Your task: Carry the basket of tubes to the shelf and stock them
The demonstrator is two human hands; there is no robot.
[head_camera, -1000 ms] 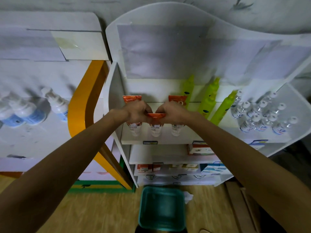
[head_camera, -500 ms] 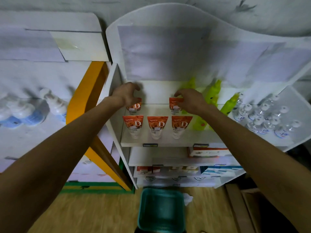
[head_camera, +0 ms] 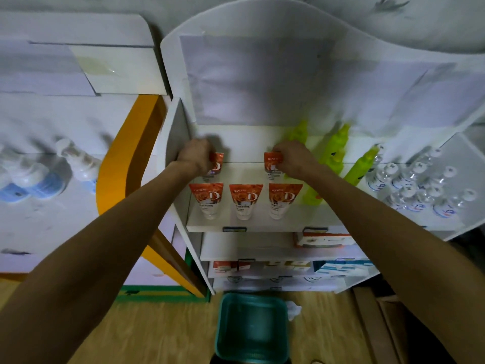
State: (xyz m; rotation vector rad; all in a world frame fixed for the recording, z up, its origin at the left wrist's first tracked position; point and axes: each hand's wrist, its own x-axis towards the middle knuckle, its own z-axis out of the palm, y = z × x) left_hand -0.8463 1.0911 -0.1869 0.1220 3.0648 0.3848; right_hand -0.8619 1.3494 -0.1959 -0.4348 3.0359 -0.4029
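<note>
Five orange-and-white tubes on the top shelf right now, all standing cap-down: three in a neat front row, the left front tube, the middle front tube and the right front tube, each with a big white "D" on the orange part. Two more sit behind them. The left hand is wrapped around the back left tube, and the right hand has its fingers closed on the back right tube. Both back tubes are upright near the rear wall.

To the right on the same shelf: at least three lime-green squeeze bottles, slim and pointed, then a cluster of small clear bottles with white caps, too blurry to count.

The unit is white board with a curved top panel, and flat boxes on the lower shelves. The teal plastic basket sits on the wood-look floor right in front, squarish with rounded corners, and it looks empty. Orange trim and pump bottles off to the left.
</note>
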